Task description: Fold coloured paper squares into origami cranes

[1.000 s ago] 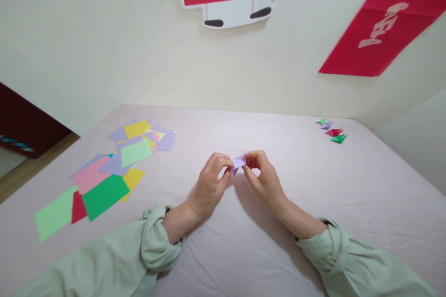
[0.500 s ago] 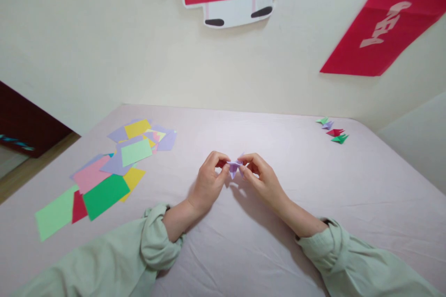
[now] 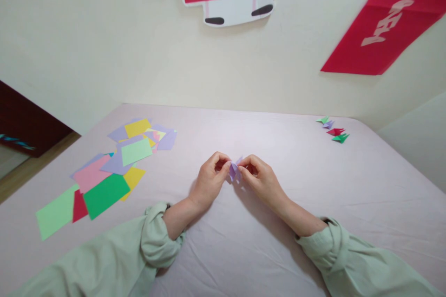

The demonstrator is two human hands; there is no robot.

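A small folded piece of purple origami paper (image 3: 233, 171) is held up between my two hands, a little above the pale cloth. My left hand (image 3: 211, 177) pinches its left side between thumb and fingertips. On the other side, my right hand (image 3: 262, 178) pinches the right edge the same way. One pointed tip sticks up between the hands and other points hang below. The fingertips cover part of the folds.
Loose coloured paper sheets (image 3: 106, 196) lie overlapping on the left of the cloth-covered table (image 3: 223, 250). Several small folded paper figures (image 3: 335, 132) stand in a row at the far right. Behind the table rises a wall (image 3: 223, 69) with a red banner (image 3: 376, 28).
The purple paper has turned slightly between my fingers, and its wide flat top now looks narrower. Both hands keep their pinch and have barely shifted.
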